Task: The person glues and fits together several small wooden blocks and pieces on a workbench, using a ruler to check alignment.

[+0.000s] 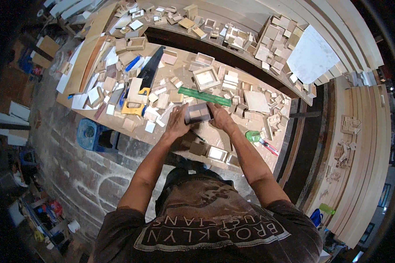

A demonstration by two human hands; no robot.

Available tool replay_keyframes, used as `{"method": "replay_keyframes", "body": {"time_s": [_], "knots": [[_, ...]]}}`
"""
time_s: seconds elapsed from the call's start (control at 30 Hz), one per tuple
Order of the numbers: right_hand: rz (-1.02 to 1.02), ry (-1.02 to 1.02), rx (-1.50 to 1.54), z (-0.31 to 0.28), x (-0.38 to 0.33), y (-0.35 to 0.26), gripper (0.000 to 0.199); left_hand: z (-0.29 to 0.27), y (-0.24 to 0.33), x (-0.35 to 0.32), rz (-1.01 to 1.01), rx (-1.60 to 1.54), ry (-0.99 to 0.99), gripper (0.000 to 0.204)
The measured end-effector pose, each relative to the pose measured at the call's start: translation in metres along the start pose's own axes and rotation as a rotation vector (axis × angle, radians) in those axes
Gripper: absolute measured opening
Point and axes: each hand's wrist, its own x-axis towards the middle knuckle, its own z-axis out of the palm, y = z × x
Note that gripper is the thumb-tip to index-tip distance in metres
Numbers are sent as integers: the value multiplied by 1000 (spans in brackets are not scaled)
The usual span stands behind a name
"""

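Wooden workbench (162, 136) strewn with offcuts, brick floor (83, 175), both hands' grip clamped on small box (198, 112)

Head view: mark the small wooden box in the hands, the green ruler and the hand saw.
Small wooden box (198, 112), head view: on its top face.
Green ruler (205, 96), head view: mid-length of the strip.
Hand saw (150, 70), head view: on the dark blade.

Both bare forearms reach away from the body and converge at the middle. The left hand (177, 122) lies palm down, fingers stretched toward the far side, wrist straight. The right hand (220, 118) is curled, fingers bent inward toward the left one, wrist slightly cocked. The two hands sit close together, elbows spread wide.
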Motion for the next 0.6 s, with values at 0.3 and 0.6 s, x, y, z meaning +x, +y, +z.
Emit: {"method": "replay_keyframes", "body": {"time_s": [0.3,0.6], "knots": [[-43,-124,-49,-11,15,5,89,0,-2,8,21,-73,-37,101],[33,-202,-96,-11,23,-4,91,12,-15,3,72,-63,-7,94]]}}
